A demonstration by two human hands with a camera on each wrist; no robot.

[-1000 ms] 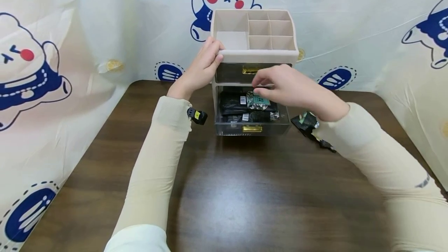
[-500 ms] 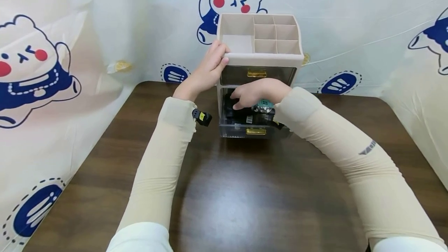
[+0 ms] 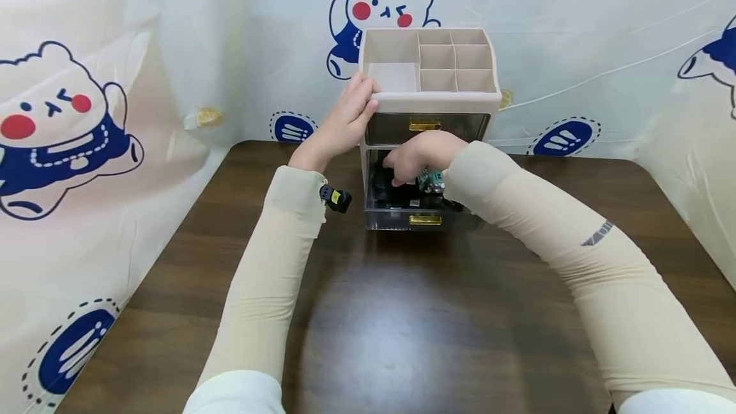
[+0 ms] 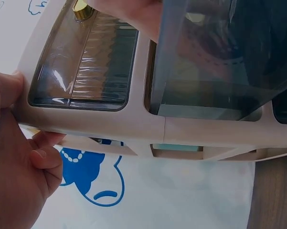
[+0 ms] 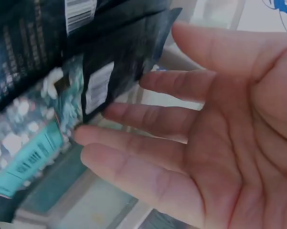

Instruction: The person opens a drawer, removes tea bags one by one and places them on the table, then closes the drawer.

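Note:
A cream desktop drawer organizer [image 3: 434, 102] stands at the back of the table. My left hand [image 3: 345, 123] grips its upper left edge; in the left wrist view, thumb and fingers lie on opposite sides of that edge. The clear lower drawer [image 3: 388, 220] is pulled out, with black packets inside. My right hand [image 3: 424, 153] reaches into it from above. In the right wrist view its fingers [image 5: 138, 148] are extended, their tips against or close beside a black packet [image 5: 36, 131] with a teal label and floral print. Its thumb is stretched out apart from the fingers.
Above the pulled-out drawer is a shut smoky upper drawer [image 3: 397, 130] with a gold handle [image 3: 424, 125]. Divided compartments [image 3: 457, 59] form the organizer's top. A brown wooden table [image 3: 391, 312] spreads in front; a cartoon-printed white curtain [image 3: 276, 43] hangs behind.
My right hand has moved left and down from above the drawer's right side into the drawer over the packets. My left hand keeps its hold on the organizer's edge.

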